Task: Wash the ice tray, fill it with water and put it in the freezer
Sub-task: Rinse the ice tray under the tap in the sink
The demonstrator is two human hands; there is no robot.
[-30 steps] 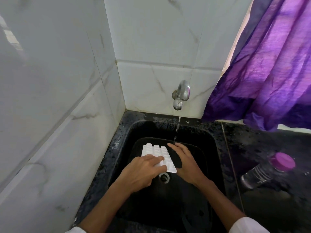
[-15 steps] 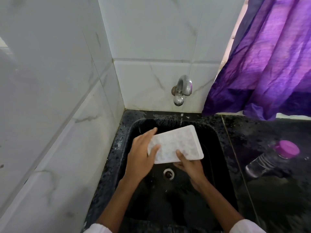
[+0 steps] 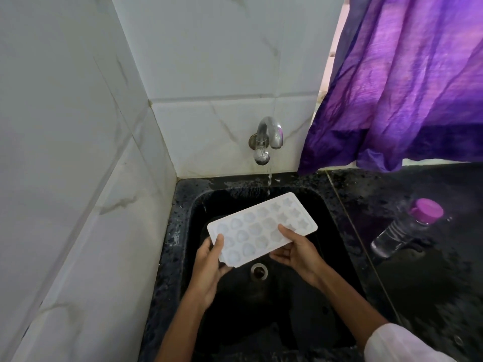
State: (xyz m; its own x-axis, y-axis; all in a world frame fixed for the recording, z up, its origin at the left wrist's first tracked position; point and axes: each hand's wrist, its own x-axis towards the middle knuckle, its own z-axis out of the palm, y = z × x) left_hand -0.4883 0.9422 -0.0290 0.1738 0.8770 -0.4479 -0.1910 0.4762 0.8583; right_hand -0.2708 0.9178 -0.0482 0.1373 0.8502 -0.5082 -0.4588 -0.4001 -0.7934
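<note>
Above the sink, ice tray now cavities-up

Both hands gripping white ice tray over black sink, tap trickling

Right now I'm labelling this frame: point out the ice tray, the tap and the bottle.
ice tray (image 3: 258, 226), head view, middle of its cavities.
tap (image 3: 271, 131), head view, curved spout.
bottle (image 3: 426, 211), head view, purple cap.
</note>
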